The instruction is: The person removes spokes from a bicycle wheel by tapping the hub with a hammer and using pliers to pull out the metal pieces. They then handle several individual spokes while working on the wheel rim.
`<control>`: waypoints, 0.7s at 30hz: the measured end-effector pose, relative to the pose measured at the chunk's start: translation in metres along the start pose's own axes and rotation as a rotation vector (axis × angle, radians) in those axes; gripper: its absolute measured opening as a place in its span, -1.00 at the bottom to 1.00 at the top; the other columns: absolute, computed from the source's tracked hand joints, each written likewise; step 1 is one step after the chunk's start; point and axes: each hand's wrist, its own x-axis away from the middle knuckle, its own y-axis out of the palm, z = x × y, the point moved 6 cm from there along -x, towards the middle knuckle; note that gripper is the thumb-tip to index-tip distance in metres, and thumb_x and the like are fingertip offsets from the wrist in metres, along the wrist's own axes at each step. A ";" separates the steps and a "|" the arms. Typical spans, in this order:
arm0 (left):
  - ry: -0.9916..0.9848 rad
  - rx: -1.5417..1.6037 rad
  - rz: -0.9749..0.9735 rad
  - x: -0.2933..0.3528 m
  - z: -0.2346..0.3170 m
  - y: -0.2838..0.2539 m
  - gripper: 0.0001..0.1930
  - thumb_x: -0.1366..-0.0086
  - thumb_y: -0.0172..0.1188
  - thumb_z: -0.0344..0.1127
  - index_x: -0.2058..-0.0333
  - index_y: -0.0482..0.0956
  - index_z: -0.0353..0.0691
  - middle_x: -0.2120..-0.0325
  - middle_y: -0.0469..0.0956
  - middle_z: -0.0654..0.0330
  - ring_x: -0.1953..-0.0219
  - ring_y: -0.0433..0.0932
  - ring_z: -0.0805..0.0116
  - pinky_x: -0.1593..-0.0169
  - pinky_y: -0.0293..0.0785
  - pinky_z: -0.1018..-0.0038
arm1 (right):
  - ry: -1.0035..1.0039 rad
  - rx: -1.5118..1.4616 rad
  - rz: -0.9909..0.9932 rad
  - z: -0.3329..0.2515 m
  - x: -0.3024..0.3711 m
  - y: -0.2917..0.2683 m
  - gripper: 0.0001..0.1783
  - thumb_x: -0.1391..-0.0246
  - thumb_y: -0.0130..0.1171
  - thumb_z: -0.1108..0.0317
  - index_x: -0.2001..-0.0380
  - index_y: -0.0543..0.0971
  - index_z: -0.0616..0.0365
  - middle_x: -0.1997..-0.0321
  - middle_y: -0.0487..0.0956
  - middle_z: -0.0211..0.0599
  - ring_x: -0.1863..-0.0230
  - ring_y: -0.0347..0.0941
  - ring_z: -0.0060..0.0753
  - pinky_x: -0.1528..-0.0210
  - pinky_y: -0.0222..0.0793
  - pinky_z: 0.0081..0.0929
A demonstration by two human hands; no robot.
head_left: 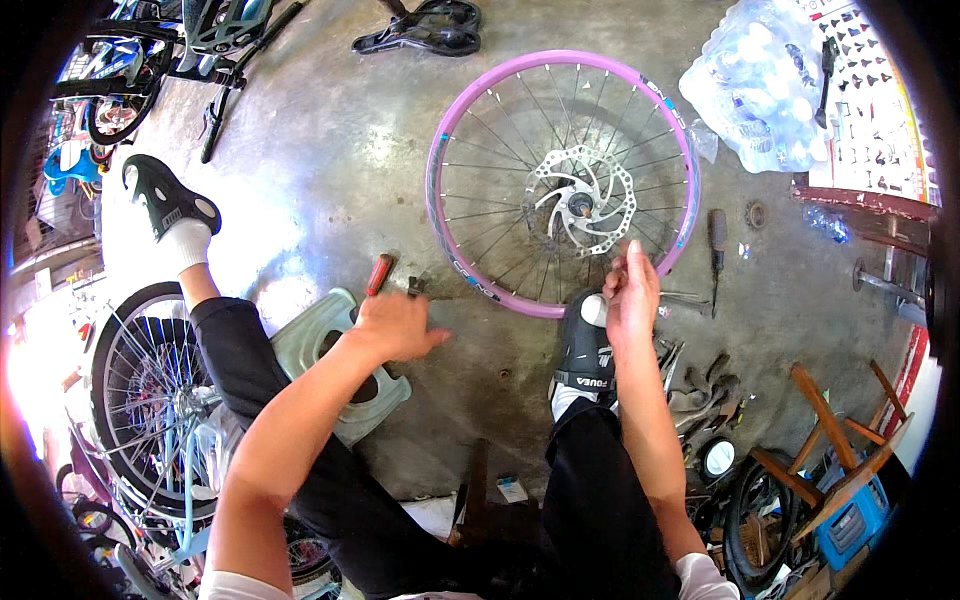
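Observation:
A purple bicycle wheel rim [457, 118] without a tyre lies on the floor ahead, its silver disc brake rotor [621, 205] facing up. My right hand [632, 292] is at the rim's near right edge, above my shoe. Its fingers are curled and drawn together; anything within them is too small to make out. My left hand [395, 328] hovers back up beside a pale green plastic stool [310, 335], its thumb pointing right and its other fingers mostly hidden underneath. Just beyond it is a red-handled tool [379, 274], with a small dark metal piece [416, 286] alongside.
A screwdriver [716, 250] lies right of the wheel, with loose tools [700, 390] nearer me. A black saddle [425, 28] sits beyond. Plastic-wrapped bottles [750, 90] stand far right, a wooden stool [830, 430] near right. Another bicycle wheel [105, 385] is at left.

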 end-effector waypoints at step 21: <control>0.076 1.243 0.523 -0.091 0.076 -0.086 -0.69 -0.39 0.31 -0.13 0.25 0.75 -0.32 0.50 0.70 0.15 0.50 0.67 0.43 0.35 0.56 0.39 | -0.174 0.530 -0.106 -0.065 -0.046 0.023 -0.69 -0.24 0.39 0.19 0.15 0.72 0.24 0.43 0.58 -0.54 0.48 0.32 -0.71 0.46 0.18 -0.59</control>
